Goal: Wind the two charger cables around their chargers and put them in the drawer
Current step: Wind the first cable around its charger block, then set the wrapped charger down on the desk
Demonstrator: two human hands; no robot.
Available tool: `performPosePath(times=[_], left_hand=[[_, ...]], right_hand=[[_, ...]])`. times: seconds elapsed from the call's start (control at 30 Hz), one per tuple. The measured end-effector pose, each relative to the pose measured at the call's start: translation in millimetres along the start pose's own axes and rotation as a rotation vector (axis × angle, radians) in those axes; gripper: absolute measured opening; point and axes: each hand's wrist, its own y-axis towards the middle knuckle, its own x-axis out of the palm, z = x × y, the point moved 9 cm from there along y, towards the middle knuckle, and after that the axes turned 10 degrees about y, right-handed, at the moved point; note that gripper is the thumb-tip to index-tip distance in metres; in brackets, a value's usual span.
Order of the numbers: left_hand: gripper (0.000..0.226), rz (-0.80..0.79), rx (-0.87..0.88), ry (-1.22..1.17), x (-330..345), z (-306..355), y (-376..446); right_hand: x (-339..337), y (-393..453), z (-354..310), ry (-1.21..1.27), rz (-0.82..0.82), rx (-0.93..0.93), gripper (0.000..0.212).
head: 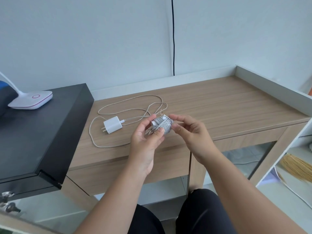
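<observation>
Above the wooden desk my left hand grips a white charger that has its grey cable wound tightly around it. My right hand is at the bundle's right side, fingertips touching the wrapped cable near its loose end. A second white charger lies flat on the desk to the left, prongs pointing toward me. Its pale cable is plugged in and sprawls in loose loops across the desk. Two closed drawer fronts sit under the desktop.
A black cabinet stands at the left with a white lamp base on it. A black cord hangs down the wall. A white shelf unit with a straw broom stands at the right. A raised rim edges the desk's right side.
</observation>
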Motion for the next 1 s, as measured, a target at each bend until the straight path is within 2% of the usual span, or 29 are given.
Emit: performPosePath(times=[0.13, 0.23, 0.4, 0.5, 0.6, 0.8, 0.9, 1.0], left_hand=[[0.059, -0.015, -0.06, -0.023, 5.4, -9.3, 15.8], [0.047, -0.043, -0.148, 0.005, 12.3, -16.8, 28.4], [0.041, -0.105, -0.201, 0.323, 23.0, -22.8, 51.6], [0.038, -0.132, -0.166, 0.522, 32.8, -22.6, 68.5], [0.034, -0.177, -0.111, 0.699, 44.1, -22.0, 84.6], [0.062, -0.217, -0.006, 0.928, 39.7, -15.9, 102.5], [0.046, -0.178, 0.081, 1.01, 21.3, -1.7, 102.9], [0.032, -0.078, 0.105, 1.059, -14.9, 9.7, 101.6]], right_hand=[[-6.5, 7.8, 10.2, -0.022, -0.007, 0.039, 0.041], [-14.6, 17.4, 10.3, -0.182, -0.041, 0.056, 0.052], [-41.8, 40.6, 12.8, -0.374, -0.052, 0.093, 0.061], [-58.1, 52.9, 15.8, -0.454, -0.052, 0.103, 0.066], [-70.5, 64.3, 15.9, -0.605, -0.028, 0.08, 0.061], [-92.8, 83.2, 10.0, -0.765, 0.138, -0.024, 0.055], [-98.9, 91.6, 10.3, -0.773, 0.193, -0.028, 0.056], [-98.0, 96.2, 10.7, -0.774, 0.205, -0.038, 0.066]])
